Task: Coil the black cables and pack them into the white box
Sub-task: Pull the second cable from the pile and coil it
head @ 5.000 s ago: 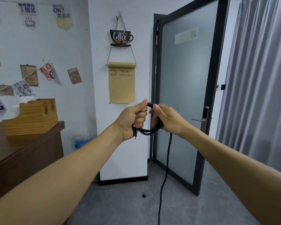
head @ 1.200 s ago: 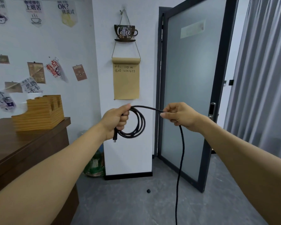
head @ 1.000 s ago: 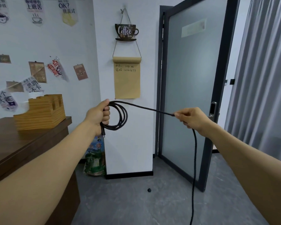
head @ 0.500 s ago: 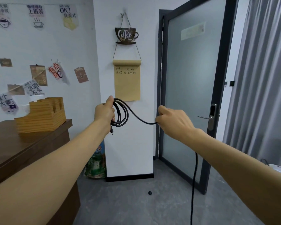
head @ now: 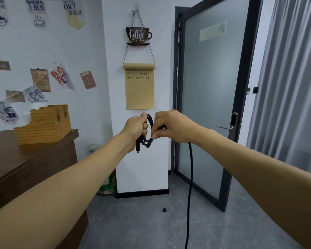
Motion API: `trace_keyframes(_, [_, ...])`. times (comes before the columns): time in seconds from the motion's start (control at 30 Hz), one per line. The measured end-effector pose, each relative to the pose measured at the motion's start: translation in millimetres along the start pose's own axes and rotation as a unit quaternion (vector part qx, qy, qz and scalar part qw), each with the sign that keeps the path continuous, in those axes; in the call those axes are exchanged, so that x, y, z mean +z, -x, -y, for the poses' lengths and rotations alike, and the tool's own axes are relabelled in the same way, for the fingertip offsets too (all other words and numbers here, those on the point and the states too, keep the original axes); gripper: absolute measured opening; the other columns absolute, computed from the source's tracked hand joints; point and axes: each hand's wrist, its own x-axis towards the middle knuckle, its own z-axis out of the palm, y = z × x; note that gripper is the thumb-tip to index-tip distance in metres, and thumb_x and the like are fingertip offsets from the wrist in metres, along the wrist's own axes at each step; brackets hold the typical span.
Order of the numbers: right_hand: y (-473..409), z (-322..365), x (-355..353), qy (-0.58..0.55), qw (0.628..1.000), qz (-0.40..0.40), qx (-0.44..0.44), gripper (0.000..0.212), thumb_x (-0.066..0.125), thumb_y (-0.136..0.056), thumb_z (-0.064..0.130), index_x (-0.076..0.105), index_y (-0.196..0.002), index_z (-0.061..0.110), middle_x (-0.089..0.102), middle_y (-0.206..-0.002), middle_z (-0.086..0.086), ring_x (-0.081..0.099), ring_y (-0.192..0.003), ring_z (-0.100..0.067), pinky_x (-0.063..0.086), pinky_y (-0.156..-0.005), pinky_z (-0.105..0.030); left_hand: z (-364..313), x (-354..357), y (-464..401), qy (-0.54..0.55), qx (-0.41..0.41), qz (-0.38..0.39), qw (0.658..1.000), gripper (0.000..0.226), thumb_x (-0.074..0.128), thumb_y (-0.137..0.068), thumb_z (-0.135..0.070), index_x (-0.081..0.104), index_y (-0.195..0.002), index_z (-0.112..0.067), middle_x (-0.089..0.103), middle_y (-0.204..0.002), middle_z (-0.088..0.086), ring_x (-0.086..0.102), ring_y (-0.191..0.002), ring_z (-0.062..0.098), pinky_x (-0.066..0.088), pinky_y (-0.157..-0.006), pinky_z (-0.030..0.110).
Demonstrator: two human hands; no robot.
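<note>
The black cable (head: pixel 148 130) is mid-coil at chest height, its loops bunched in the left hand's (head: pixel 136 129) closed grip while the right hand (head: pixel 171 128) pinches on another turn, seemingly, and the hanging tail needs gathering next; no white box shows.

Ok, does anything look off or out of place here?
Little stands out. A small dark object lies alone on the floor near the door; what it is is unclear. The black cable hangs from the right hand.
</note>
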Motion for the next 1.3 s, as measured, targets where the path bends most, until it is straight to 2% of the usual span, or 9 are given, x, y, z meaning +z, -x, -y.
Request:
trace_keyframes(0.1, [0,2,2,-0.077,0.996,-0.026,0.026,0.009,0.076,-0.076,0.012,0.070,-0.082,0.009,0.059,-0.078,0.006,0.056,-0.075,-0.010,0.048,-0.079,-0.029,0,6,8,-0.041,0.009,0.032,0.999,0.040,0.036,-0.101,-0.021,0.042,-0.063,-0.013,0.043,-0.048,-0.003,0.036,-0.051,0.014,0.034,-0.055,0.025])
trace_keyframes(0.23, [-3,3,4,-0.080,0.995,-0.043,0.049,0.019,0.080,-0.070,0.014,0.062,-0.076,0.010,0.069,-0.086,-0.006,0.062,-0.082,-0.021,0.052,-0.080,-0.037,0,11,21,-0.099,0.014,0.074,0.992,0.031,0.035,-0.093,-0.007,0.047,-0.065,-0.008,0.047,-0.055,0.006,0.042,-0.051,0.016,0.037,-0.052,0.023])
trace_keyframes(0.37, [-3,-1,1,-0.059,0.991,-0.078,0.096,0.037,0.087,-0.061,0.027,0.055,-0.074,0.015,0.054,-0.066,0.006,0.049,-0.061,-0.011,0.045,-0.062,-0.030,6,11,25,-0.116,0.012,0.107,0.987,0.045,0.036,-0.100,-0.026,0.043,-0.058,-0.013,0.045,-0.051,0.000,0.040,-0.044,0.013,0.037,-0.051,0.022])
trace_keyframes(0.53, [-4,-9,-1,-0.101,0.980,-0.048,0.165,0.044,0.087,-0.057,0.040,0.052,-0.060,0.013,0.049,-0.057,-0.001,0.042,-0.054,-0.016,0.037,-0.053,-0.029,5,7,28,-0.091,-0.015,0.155,0.984,0.048,0.031,-0.103,-0.029,0.032,-0.056,-0.019,0.033,-0.047,-0.007,0.027,-0.040,0.009,0.028,-0.051,0.024])
trace_keyframes(0.67, [2,-18,-3,-0.210,0.965,0.033,0.156,0.034,0.084,-0.067,0.027,0.054,-0.063,0.009,0.044,-0.055,-0.003,0.036,-0.050,-0.015,0.031,-0.051,-0.025,1,2,32,-0.125,-0.031,0.215,0.968,0.049,0.031,-0.099,-0.051,0.034,-0.060,-0.021,0.028,-0.051,-0.007,0.020,-0.044,0.009,0.024,-0.047,0.019])
trace_keyframes(0.77, [8,-28,0,-0.256,0.953,0.050,0.152,0.022,0.075,-0.076,0.009,0.055,-0.066,0.008,0.046,-0.058,-0.007,0.038,-0.048,-0.013,0.034,-0.050,-0.022,0,-1,34,-0.172,-0.019,0.236,0.956,0.045,0.053,-0.091,-0.047,0.031,-0.060,-0.022,0.022,-0.050,-0.008,0.016,-0.046,0.010,0.019,-0.045,0.019])
trace_keyframes(0.9, [13,-39,5,-0.272,0.946,0.026,0.174,0.022,0.075,-0.078,0.018,0.056,-0.069,0.009,0.046,-0.052,-0.001,0.037,-0.046,-0.011,0.033,-0.050,-0.020,2,-4,32,-0.171,-0.009,0.208,0.963,0.046,0.058,-0.090,-0.040,0.040,-0.052,-0.024,0.022,-0.049,-0.009,0.017,-0.044,0.009,0.018,-0.044,0.019])
trace_keyframes(1.03, [23,-58,8,-0.346,0.915,-0.042,0.204,0.024,0.069,-0.083,0.026,0.056,-0.075,0.008,0.044,-0.052,0.003,0.036,-0.050,-0.011,0.033,-0.050,-0.021,1,-21,24,-0.082,-0.023,0.164,0.983,0.046,0.053,-0.091,-0.046,0.027,-0.060,-0.023,0.020,-0.047,-0.011,0.015,-0.041,0.006,0.017,-0.039,0.016])
trace_keyframes(1.3, [43,-84,14,-0.379,0.881,-0.111,0.260,0.021,0.064,-0.087,0.027,0.062,-0.071,0.013,0.048,-0.061,-0.002,0.036,-0.052,-0.012,0.032,-0.053,-0.024,3,-48,6,0.074,-0.042,0.066,0.994,0.043,0.054,-0.090,-0.047,0.032,-0.063,-0.023,0.021,-0.044,-0.011,0.016,-0.035,0.004,0.018,-0.036,0.016])
